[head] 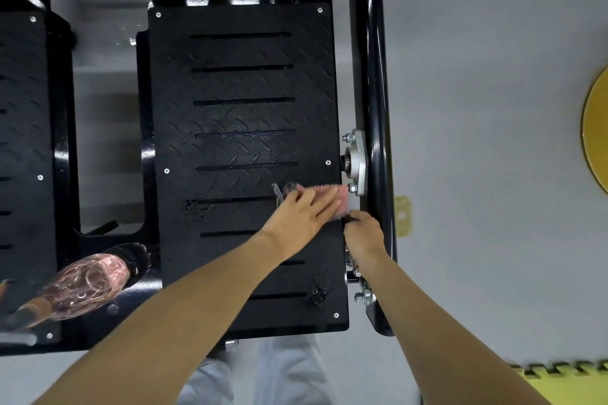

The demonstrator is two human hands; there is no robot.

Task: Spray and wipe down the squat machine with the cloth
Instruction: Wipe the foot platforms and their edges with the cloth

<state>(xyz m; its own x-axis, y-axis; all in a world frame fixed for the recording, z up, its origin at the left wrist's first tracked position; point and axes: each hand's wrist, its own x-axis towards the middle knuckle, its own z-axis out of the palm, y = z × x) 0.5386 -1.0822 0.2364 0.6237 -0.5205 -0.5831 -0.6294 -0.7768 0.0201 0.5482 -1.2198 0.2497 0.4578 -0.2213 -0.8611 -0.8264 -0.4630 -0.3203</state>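
Observation:
The squat machine's black checker-pattern footplate (243, 115) fills the middle of the view. A pink cloth (342, 198) with a grey fringe lies on the plate near its right edge. My left hand (301, 212) presses flat on the cloth with straight fingers. Just right of it, my right hand (364, 233) curls its fingers round the plate's right edge. A translucent pinkish spray bottle (87, 284) with a black nozzle sits at the lower left, between the two plates. Wet patches (196, 207) show on the plate.
A second footplate (23, 141) lies at the left edge. A black frame tube (376, 82) with a silver bearing bracket (357, 161) runs along the plate's right side. Grey floor lies to the right, with a yellow disc (597, 128) and a yellow foam mat (569, 385).

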